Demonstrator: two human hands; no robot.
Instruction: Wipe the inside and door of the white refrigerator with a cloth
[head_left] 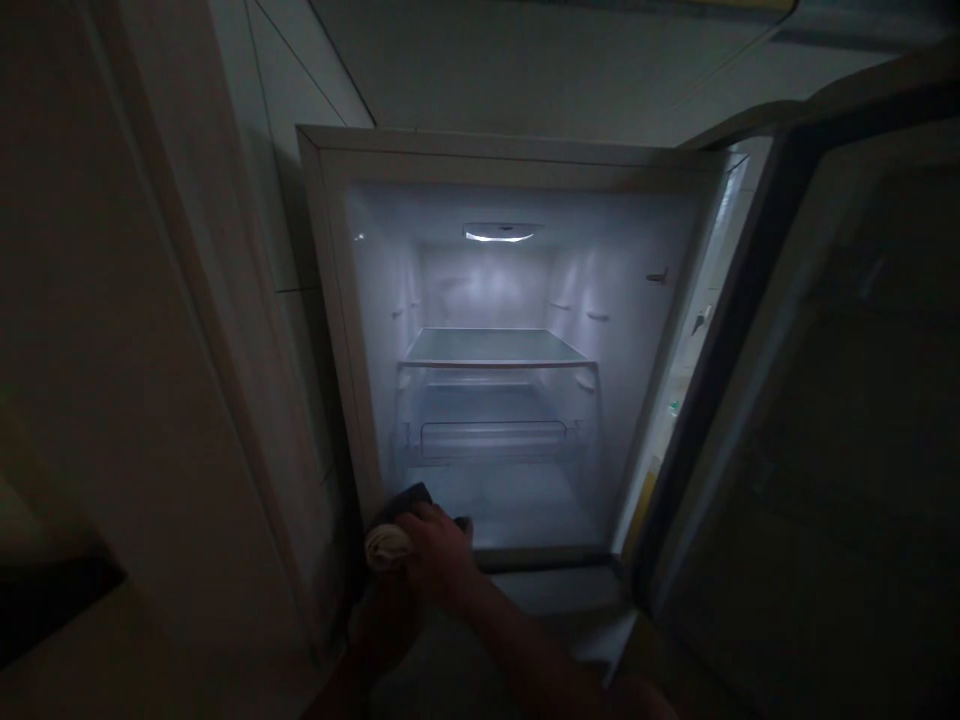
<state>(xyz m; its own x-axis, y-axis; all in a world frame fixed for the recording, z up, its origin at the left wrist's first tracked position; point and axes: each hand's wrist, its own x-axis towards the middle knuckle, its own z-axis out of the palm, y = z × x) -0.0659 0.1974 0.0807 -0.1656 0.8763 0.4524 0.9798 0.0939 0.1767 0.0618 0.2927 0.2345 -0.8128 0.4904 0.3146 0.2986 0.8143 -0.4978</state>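
My right hand [437,548] reaches in from the lower right and is closed on a cloth [386,545]. The cloth is pale where it is bunched and has a dark part at its top. It presses on the front left corner of the open fridge's floor [517,510]. A dim reddish forearm, seemingly my left arm [382,635], rises just under that hand. Its fingers are hidden. The fridge [330,300] is lit inside and holds no food.
Inside the fridge are a glass shelf [495,350] and, below it, a clear drawer [491,438]. The fridge door [825,420] stands open on the right. A pale wall or cabinet side [150,350] fills the left, close to the fridge frame. The room is dark.
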